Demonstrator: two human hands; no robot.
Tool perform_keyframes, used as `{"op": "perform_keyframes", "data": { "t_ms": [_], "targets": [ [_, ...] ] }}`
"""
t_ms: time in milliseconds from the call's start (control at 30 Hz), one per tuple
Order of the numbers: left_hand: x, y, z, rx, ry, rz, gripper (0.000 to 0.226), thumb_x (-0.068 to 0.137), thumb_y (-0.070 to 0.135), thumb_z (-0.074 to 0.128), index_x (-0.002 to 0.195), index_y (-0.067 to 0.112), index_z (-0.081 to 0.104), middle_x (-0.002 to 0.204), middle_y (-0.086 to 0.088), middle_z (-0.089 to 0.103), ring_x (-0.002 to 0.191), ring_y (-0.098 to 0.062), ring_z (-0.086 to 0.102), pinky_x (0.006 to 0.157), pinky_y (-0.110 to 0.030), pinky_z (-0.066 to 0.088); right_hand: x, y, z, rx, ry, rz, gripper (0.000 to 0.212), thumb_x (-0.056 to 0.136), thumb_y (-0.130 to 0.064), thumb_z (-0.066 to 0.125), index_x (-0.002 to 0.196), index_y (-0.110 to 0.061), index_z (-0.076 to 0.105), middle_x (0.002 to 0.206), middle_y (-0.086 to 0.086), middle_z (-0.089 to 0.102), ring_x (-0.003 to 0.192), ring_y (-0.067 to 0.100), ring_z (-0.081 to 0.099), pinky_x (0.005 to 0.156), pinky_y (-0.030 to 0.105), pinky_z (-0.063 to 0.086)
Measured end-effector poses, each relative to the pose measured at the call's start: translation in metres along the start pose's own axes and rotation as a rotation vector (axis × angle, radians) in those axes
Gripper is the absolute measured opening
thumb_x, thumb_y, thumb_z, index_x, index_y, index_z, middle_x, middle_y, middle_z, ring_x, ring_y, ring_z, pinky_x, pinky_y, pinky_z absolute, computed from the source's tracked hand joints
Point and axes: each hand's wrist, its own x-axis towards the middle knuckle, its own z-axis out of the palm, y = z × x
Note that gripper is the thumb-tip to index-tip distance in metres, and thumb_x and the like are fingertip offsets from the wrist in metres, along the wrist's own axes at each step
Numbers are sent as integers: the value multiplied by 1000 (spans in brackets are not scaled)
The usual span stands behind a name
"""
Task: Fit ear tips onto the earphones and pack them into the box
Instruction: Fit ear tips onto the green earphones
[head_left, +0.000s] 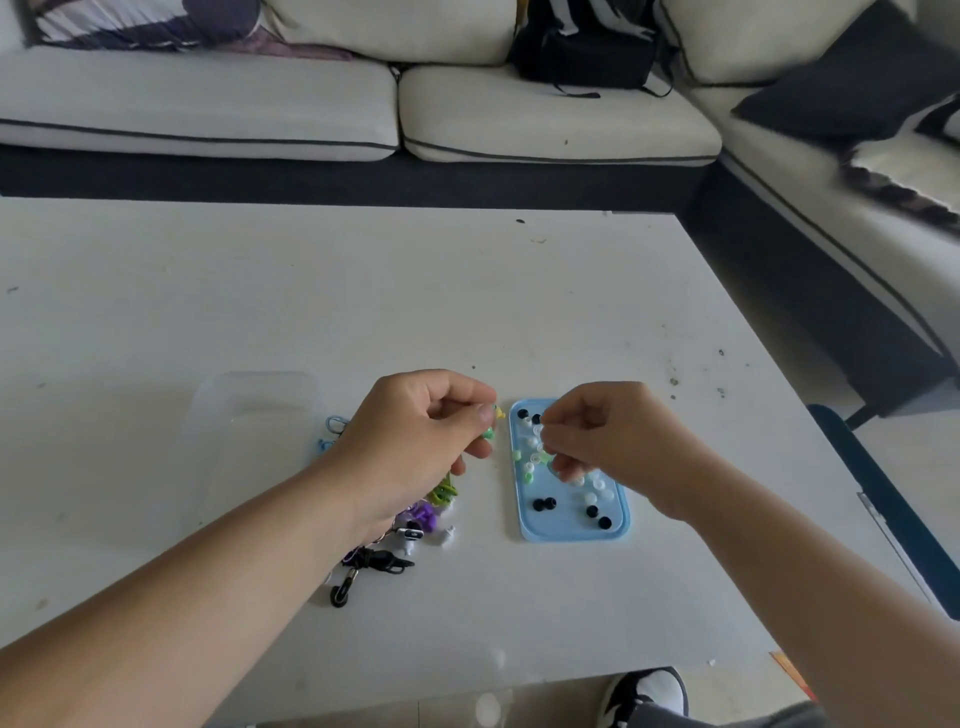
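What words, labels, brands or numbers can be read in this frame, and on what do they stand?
None can be read.
The small dark piece among the earphones shows a pale mark, too small and blurred to read.
The blue tray and clear box show no print.

a person's left hand (415, 441) pinches a small green plastic earphone bud (489, 430) above a scuffed white bench (311, 312). below the palm lies a tangle of purple, green, black and white wired earphones (415, 525). just beside it, the right hand (613, 441) hovers over a light-blue rectangular plastic tray (571, 535), its fingers (560, 423) pinched on a small clear silicone ear tip (538, 430). loose black, white and green ear tips (544, 504) lie scattered in the tray. a clear plastic box (254, 410) sits on the bench left of the earphones. behind the bench runs a cream sofa (208, 104) with dark piping, with a black bag (582, 52) on its cushions.
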Motion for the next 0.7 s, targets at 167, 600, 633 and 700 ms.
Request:
{"op": "perform_keyframes", "data": {
  "t_ms": [167,600,633,700],
  "targets": [
    [0,5,1,-47,4,15,13,97,16,71,105,24,77,90,-2,80,92,-35,75,73,-38,57,-10,-18,1,397,-100,-10,14,88,1,75,102,1,76,90,21,76,77,29,74,76,32,62],
    [3,13,-10,-141,-44,26,13,95,17,73,102,22,82,90,-11,79,85,-29,70,72,-35,52,-6,-29,12,586,-179,-115,18,87,4,70,104,7,76,92,28,74,76,27,73,73,28,61],
    [4,13,-10,-138,-48,29,12,95,17,73,102,23,82,89,-12,79,84,-28,69,70,-34,51,-6,-29,12,596,-182,-123,20,85,2,71,103,7,76,90,27,74,76,26,73,72,28,61],
    [4,13,-11,-137,-60,29,12,96,18,72,101,23,82,87,-13,78,80,-26,67,67,-32,50,-6,-30,13,620,-187,-131,25,80,-2,72,103,8,75,89,26,74,75,25,72,72,28,61]
  ]
}}
